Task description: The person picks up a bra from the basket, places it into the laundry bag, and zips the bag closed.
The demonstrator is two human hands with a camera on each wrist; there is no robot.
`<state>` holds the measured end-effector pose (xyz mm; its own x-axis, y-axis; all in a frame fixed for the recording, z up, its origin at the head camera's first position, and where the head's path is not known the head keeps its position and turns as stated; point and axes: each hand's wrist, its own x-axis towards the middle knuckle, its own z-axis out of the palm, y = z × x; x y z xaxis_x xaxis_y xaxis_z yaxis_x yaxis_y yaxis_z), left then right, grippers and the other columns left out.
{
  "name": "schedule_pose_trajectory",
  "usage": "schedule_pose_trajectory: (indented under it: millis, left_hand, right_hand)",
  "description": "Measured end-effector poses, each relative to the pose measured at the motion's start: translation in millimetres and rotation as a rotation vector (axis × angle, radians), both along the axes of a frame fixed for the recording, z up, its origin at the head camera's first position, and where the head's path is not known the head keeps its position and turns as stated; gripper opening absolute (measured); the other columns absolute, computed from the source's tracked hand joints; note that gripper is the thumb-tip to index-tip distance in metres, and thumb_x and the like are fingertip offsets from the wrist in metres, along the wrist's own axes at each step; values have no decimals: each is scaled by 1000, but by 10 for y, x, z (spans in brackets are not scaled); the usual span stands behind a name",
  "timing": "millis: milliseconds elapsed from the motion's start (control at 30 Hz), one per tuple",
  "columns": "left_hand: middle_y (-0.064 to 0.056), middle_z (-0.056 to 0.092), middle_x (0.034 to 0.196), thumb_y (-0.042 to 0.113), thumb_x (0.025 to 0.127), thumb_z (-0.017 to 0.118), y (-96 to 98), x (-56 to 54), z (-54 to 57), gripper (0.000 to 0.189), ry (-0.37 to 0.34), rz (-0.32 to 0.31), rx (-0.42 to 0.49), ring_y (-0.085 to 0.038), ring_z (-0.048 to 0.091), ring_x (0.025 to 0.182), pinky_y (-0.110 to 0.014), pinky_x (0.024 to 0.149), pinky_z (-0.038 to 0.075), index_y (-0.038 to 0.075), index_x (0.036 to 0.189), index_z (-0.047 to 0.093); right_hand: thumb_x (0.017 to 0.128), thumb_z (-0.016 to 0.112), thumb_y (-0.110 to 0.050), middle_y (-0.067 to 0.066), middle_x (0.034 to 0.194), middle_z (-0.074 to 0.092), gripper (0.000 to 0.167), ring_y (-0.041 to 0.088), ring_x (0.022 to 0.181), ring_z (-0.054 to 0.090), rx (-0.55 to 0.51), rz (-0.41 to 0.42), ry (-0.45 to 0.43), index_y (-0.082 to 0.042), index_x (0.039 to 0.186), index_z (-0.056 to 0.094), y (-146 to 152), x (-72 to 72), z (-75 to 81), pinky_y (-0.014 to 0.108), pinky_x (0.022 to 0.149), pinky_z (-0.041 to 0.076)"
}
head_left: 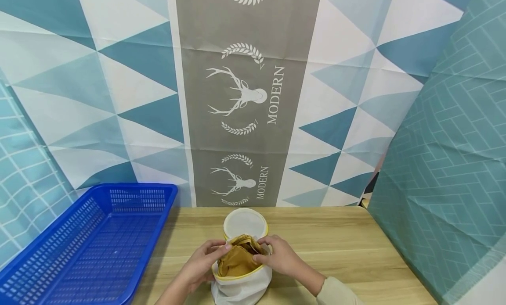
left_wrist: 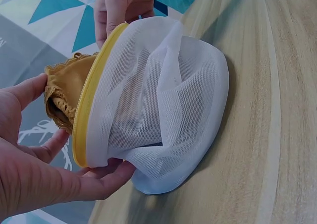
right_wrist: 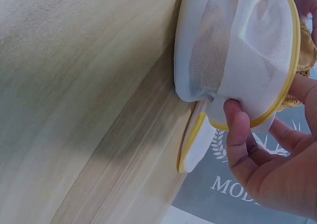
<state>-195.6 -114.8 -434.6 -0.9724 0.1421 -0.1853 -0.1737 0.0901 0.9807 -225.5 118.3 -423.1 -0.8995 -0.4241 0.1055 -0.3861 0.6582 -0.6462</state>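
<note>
A white mesh laundry bag with a yellow zipper rim stands unzipped on the table, its mouth facing up. Out of it pokes a mustard lace-trimmed garment, partly hidden inside. My left hand pinches the garment's edge between thumb and finger; in the left wrist view its other fingers press the bag's side below the zipper. On the opposite side, my right hand grips the bag's rim, with curled fingers against the outer mesh. The bag's round flap lid is folded back behind the mouth.
A blue plastic basket with perforated walls stands to the left. Wood-grain tabletop extends to the right of the bag. Patterned cloth hangs behind the table, and a teal cloth hangs along the right side.
</note>
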Motion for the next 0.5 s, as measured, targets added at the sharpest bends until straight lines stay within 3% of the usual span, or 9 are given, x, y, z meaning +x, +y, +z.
schedule_pose_trajectory:
  millis: [100,200,333,500]
  left_hand:
    - [-31,37,136,39,87,63,27,-3,6,60,14,-5,-25,-38,56,106,-47,69,55,2,131,45]
    - [-34,33,137,34,85,66,60,-1,13,54,35,8,-71,-31,58,100,-40,65,54,5,127,49]
    - [-37,34,134,29,81,69,101,5,21,47,94,45,-156,-42,53,106,-41,72,52,7,120,55]
    - [-31,43,131,26,77,72,136,13,16,41,144,61,-231,-50,42,120,-55,89,43,11,113,59]
  right_hand:
    - [81,71,-34,7,102,60,40,22,96,56,3,-2,5,-7,110,65,-6,3,5,39,79,48]
    - [85,66,-37,6,103,60,39,22,96,56,5,-11,-11,-7,110,64,-17,-3,9,38,78,47]
    - [92,53,-47,4,103,60,44,19,92,55,4,-24,-39,-8,110,64,-38,-6,19,34,73,46]
    - [97,33,-55,3,98,61,59,16,88,55,6,-55,-53,-8,107,66,-85,-11,34,34,72,46]
